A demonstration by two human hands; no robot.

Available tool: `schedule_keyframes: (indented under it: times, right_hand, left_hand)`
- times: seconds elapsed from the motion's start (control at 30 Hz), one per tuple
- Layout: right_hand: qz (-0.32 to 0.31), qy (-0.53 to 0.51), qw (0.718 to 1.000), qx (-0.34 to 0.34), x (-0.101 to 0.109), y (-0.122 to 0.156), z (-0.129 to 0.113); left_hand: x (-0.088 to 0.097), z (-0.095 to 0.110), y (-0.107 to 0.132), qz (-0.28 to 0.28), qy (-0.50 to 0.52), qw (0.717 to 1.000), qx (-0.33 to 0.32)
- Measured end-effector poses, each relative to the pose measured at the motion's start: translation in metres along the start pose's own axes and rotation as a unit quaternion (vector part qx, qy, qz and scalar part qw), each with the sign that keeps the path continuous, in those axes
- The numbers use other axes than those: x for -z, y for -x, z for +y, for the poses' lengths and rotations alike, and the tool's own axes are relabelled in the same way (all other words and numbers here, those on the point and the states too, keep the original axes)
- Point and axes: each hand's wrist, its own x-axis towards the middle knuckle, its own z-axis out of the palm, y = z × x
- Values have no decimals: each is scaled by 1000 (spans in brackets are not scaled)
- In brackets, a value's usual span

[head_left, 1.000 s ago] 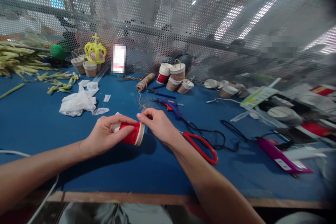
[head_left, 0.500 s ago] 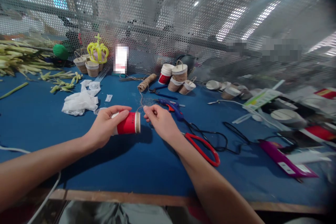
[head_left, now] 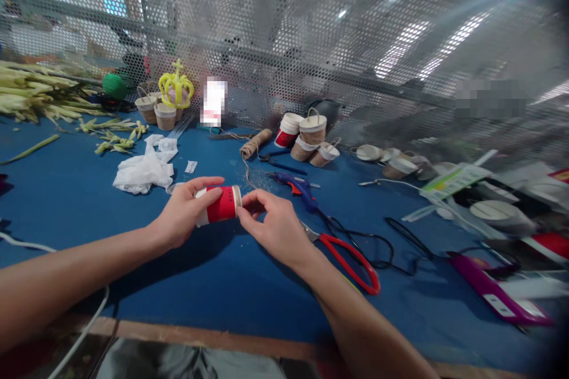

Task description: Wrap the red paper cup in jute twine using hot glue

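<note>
My left hand (head_left: 182, 210) is wrapped round a red and white paper cup (head_left: 221, 204), which lies on its side above the blue table. Twine is wound round the cup's right end. Thumb and fingers of my right hand (head_left: 271, 219) close on the twine (head_left: 248, 174) at that end, touching the cup's edge. From there the strand runs up to a roll of twine (head_left: 255, 144) lying farther back. A blue glue gun (head_left: 297, 186) lies beyond my right hand, and red-handled scissors (head_left: 351, 260) rest partly beside my right forearm.
Twine-wrapped cups (head_left: 312, 130) stand at the back next to a red and white cup stack (head_left: 288, 129). White crumpled cloth (head_left: 144, 172) lies at left, near dry stalks (head_left: 35, 92). A purple power strip (head_left: 493, 293) and black cable (head_left: 364, 235) are at right.
My right hand has moved from holding the strand above the cup's end down and against its edge. The view has shifted slightly, moving things rightward in the picture.
</note>
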Motion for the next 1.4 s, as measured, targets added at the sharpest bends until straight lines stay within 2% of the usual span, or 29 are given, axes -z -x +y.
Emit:
schedule_keyframes:
  times: [0.43, 0.57, 0.7, 0.83, 0.93, 0.97, 1.03, 1.17, 1.27, 1.33, 1.4]
  right_hand:
    - [8, 5, 1000, -14, -5, 1, 3]
    - [-14, -33, 998, -51, -1, 0, 2]
    - [-49, -178, 976, -114, 6, -5, 6]
    - [-59, -304, 930, -196, 10, -9, 10]
    - [-51, -340, 914, -214, 10, -9, 8]
    - [-45, -346, 914, -206, 11, -8, 7]
    - [-37, -347, 919, -184, 12, -7, 3]
    - [-42, -272, 953, -127, 18, -5, -5]
    - [-83, -178, 976, -95, 26, -7, -8]
    - [-80, -120, 986, -88, 33, -8, -6]
    - [-39, -72, 993, -86, 37, -10, -1]
  left_hand:
    - [-1, 0, 2, -7, -25, 1000, -7]
    - [0, -1, 1, -16, -43, 999, -23]
    - [2, -3, 2, -38, -119, 986, -111]
    - [5, -6, 7, -89, -266, 927, -249]
    - [8, -6, 8, -122, -310, 898, -288]
    - [8, -4, 8, -124, -306, 899, -289]
    - [8, 0, 5, -118, -268, 918, -267]
    - [5, 11, -3, -138, -111, 977, -119]
    - [2, 14, -7, -159, -49, 985, -48]
    - [1, 13, -8, -165, -62, 983, -48]
    - [1, 10, -8, -177, -110, 975, -74]
